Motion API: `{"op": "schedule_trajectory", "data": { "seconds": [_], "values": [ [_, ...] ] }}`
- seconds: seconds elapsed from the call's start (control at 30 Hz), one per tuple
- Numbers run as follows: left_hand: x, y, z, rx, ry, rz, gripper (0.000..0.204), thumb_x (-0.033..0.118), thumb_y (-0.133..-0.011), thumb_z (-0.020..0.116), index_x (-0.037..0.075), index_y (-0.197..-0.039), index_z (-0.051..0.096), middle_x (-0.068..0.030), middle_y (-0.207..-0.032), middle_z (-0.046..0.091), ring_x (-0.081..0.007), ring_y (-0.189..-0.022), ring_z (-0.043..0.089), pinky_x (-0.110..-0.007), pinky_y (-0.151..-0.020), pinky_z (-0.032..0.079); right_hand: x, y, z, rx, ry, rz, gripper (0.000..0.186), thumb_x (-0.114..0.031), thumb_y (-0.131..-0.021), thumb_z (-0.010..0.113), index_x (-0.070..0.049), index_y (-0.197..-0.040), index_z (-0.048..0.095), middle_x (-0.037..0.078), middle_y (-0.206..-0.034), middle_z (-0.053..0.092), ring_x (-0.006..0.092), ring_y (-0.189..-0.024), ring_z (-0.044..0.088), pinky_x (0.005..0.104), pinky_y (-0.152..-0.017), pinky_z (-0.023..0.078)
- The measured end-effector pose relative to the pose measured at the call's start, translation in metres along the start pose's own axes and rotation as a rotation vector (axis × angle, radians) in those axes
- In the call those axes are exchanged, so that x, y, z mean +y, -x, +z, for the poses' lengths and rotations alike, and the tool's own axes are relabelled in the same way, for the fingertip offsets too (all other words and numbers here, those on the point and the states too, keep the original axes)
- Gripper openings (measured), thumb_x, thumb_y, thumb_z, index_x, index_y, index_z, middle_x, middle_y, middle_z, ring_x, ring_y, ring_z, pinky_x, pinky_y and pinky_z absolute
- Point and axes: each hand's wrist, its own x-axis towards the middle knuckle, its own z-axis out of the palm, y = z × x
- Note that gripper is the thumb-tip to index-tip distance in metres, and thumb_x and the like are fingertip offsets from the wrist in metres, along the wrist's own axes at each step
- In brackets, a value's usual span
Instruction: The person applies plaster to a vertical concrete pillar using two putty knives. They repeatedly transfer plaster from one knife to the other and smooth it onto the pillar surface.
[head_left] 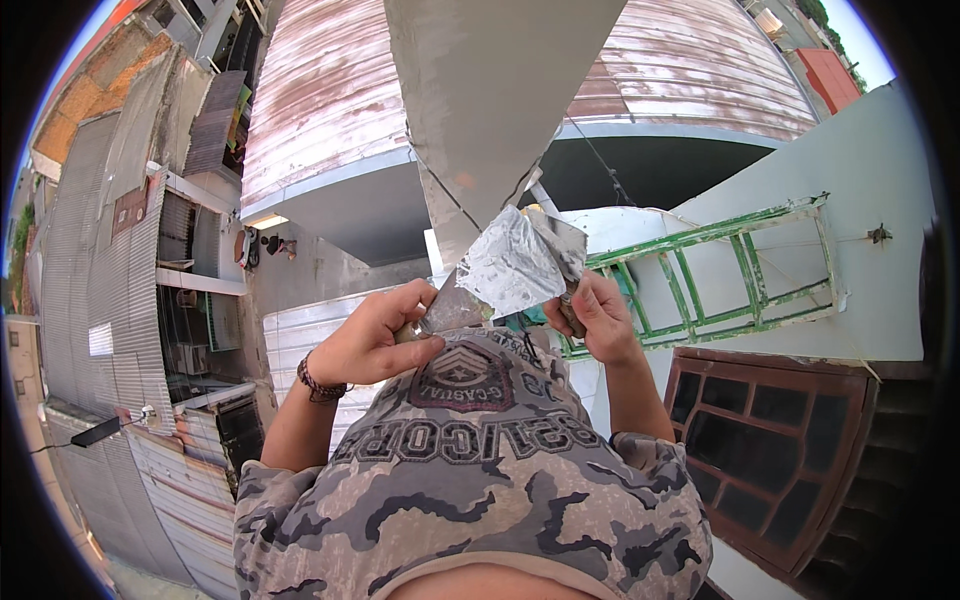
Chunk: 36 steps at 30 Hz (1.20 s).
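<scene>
My left hand [385,328] is closed round the handle of a trowel, whose flat grey metal blade [455,303] widens away from my fingers. Over the blades lies a smooth patch of whitish-grey paste [510,265], like plaster or filler. In my right hand [600,315] is the handle of a scraper [570,238], its shiny blade edge showing beside the paste. Both tools meet in front of my chest, the blades overlapping, so exactly where they touch is hidden. Just beyond them, a smooth grey wall surface [490,110] rises, narrowing toward me.
A paint-worn green ladder [750,270] lies off to the right. Below it is a brown-framed window [760,430]. Rusty corrugated roofing [330,110] spreads on both sides of the grey wall. Far below at left, people [275,245] are near a building. A cable [600,165] hangs at right.
</scene>
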Motion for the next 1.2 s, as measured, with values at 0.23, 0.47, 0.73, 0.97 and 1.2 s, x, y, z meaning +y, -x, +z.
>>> {"op": "schedule_trajectory", "data": {
  "seconds": [0.23,0.47,0.73,0.97,1.2],
  "values": [
    [0.007,-0.001,-0.003,-0.06,0.004,0.006,0.028,0.012,-0.086,0.068,0.0,-0.106,0.053,-0.0079,-0.068,0.064,-0.0102,-0.056,0.052,-0.025,-0.053,0.04,-0.001,-0.003,0.003,0.09,0.307,-0.1,0.045,-0.04,-0.101,0.047,0.002,-0.095,0.063,0.001,-0.068,0.055,0.0074,-0.06,0.046,0.0239,-0.055,0.036],
    [0.01,0.004,-0.007,-0.032,-0.019,0.149,0.03,0.014,-0.086,0.068,0.001,-0.107,0.051,-0.0049,-0.062,0.056,-0.0099,-0.052,0.046,-0.027,-0.05,0.037,0.01,-0.002,-0.012,0.01,0.611,-0.104,0.037,-0.03,-0.1,0.051,0.004,-0.092,0.063,0.004,-0.067,0.055,0.009,-0.059,0.047,0.0248,-0.054,0.037],
    [-0.004,0.007,0.015,0.055,0.057,0.12,0.029,0.014,-0.084,0.067,0.0,-0.105,0.053,-0.008,-0.071,0.057,-0.0108,-0.059,0.047,-0.028,-0.053,0.04,0.033,0.013,-0.005,0.237,0.12,-0.096,0.037,-0.032,-0.103,0.042,0.002,-0.112,0.052,0.008,-0.071,0.055,0.0108,-0.056,0.045,0.0244,-0.049,0.035],
    [-0.005,0.018,0.016,0.053,0.089,-0.051,0.03,0.013,-0.084,0.069,-0.001,-0.108,0.056,-0.0097,-0.084,0.065,-0.0137,-0.081,0.061,-0.029,-0.073,0.048,0.04,0.012,0.022,0.129,0.129,-0.111,0.044,-0.036,-0.104,0.038,0.002,-0.106,0.06,0.003,-0.071,0.056,0.0075,-0.055,0.045,0.0232,-0.049,0.032],
    [0.019,0.007,0.008,0.38,0.295,-0.116,0.03,0.006,-0.088,0.063,-0.002,-0.115,0.05,-0.0009,-0.082,0.06,-0.001,-0.067,0.047,-0.019,-0.057,0.039,0.031,0.008,0.016,0.116,-0.194,0.208,0.039,-0.033,-0.104,0.041,0.002,-0.102,0.06,0.006,-0.074,0.057,0.0096,-0.056,0.051,0.0237,-0.049,0.042]
  ]
}}
